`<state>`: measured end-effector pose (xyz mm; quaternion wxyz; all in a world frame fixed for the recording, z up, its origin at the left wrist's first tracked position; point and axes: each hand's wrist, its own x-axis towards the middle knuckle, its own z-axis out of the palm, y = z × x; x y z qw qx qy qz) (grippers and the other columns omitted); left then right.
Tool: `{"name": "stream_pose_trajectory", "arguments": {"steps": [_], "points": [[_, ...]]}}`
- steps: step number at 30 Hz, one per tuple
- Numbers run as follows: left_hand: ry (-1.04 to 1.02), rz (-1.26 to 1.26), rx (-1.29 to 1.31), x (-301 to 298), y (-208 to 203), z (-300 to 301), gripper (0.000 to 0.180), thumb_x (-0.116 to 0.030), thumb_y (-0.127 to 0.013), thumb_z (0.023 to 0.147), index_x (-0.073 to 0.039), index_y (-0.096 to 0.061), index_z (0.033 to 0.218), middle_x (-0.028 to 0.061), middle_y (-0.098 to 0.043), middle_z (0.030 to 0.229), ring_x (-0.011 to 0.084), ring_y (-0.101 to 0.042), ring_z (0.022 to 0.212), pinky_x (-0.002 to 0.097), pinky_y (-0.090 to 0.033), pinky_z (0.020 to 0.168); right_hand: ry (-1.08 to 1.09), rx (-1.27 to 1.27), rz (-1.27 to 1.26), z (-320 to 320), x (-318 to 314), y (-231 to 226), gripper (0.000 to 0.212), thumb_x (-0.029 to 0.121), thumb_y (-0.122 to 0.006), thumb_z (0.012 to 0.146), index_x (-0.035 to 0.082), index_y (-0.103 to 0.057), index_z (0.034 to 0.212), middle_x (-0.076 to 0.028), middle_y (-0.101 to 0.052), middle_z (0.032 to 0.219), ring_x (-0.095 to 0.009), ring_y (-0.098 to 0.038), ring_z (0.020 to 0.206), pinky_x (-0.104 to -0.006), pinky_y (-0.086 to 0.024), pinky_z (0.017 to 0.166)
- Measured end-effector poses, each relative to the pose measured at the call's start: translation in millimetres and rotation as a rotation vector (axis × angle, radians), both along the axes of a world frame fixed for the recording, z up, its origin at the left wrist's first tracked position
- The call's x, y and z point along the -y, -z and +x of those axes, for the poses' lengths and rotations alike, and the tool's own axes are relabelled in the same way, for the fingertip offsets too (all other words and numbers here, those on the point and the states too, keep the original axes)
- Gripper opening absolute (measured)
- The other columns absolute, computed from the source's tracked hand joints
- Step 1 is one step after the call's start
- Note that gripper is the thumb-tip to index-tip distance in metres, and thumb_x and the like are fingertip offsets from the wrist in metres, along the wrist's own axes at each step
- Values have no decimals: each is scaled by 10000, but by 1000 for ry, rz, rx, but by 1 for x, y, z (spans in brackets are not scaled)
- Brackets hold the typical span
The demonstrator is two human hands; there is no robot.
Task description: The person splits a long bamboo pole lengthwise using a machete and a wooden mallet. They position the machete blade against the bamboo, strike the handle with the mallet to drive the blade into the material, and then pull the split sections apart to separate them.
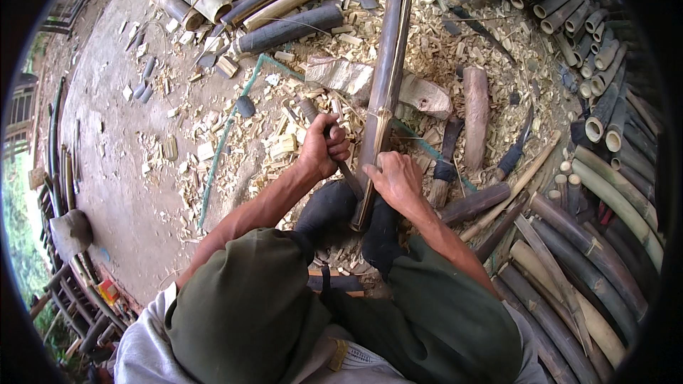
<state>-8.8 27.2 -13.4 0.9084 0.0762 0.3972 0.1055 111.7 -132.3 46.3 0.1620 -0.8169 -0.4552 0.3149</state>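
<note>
A long dark bamboo pole (388,50), split along its length, slopes from the top of the view down to between my knees. My right hand (400,181) is closed on its right side near the lower end, thumb on top. In my left hand (322,148) is a knife (348,175) with a brownish handle. Its narrow blade points down toward the pole's left edge near the lower end; whether it touches the bamboo I cannot tell. Farther up, the pole crosses over a pale, rough-cut log (425,95).
Wood chips (277,146) cover the ground around the log. A short thick log (475,117) lies to the right, beside a black-wrapped wooden tool (445,160). Bamboo poles (605,256) crowd the right side; cut bamboo pieces (288,28) lie beyond. A teal strip (213,171) runs at left.
</note>
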Motion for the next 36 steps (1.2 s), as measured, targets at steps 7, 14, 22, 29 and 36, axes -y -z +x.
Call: {"name": "stream_pose_trajectory", "arguments": {"steps": [7, 14, 22, 29, 36], "points": [[341, 708, 37, 28, -79, -32, 262, -272, -648, 938, -57, -585, 803, 33, -515, 644, 149, -492, 594, 322, -401, 596, 267, -52, 120, 64, 5, -19, 565, 615, -606, 985, 67, -633, 847, -111, -653, 758, -302, -681, 738, -481, -546, 746], [-186, 74, -96, -5, -71, -38, 337, -348, -620, 966, -69, -551, 790, -63, -272, 601, 107, -305, 558, 287, -288, 539, 456, 319, -343, 208, 45, 20, 1029, 481, -785, 866, 19, -248, 1613, -290, -499, 1490, -468, -519, 1347, -567, -431, 1109], [-49, 98, -73, 15, -40, -42, 366, -343, -598, 969, -36, -572, 773, -39, -304, 589, 126, -327, 561, 306, -301, 549, 643, -300, 124, 209, 49, -12, 836, 347, -771, 857, -6, -406, 1521, -210, -644, 1266, -261, -664, 1085, -346, -539, 957], [-39, 118, -82, 19, -40, -35, 363, -350, -572, 979, -49, -561, 777, -38, -298, 590, 131, -318, 562, 307, -296, 553, 512, -446, 391, 167, 28, -98, 785, 329, -722, 876, -47, -427, 1499, -201, -600, 1320, -234, -631, 1118, -340, -511, 971], [-31, 138, -78, 18, -44, -35, 352, -345, -573, 981, -53, -559, 784, -36, -304, 590, 132, -313, 552, 307, -287, 546, 355, -491, 428, 127, 2, -143, 941, 361, -729, 806, -90, -351, 1541, -231, -545, 1393, -276, -572, 1264, -385, -440, 1100]]}}
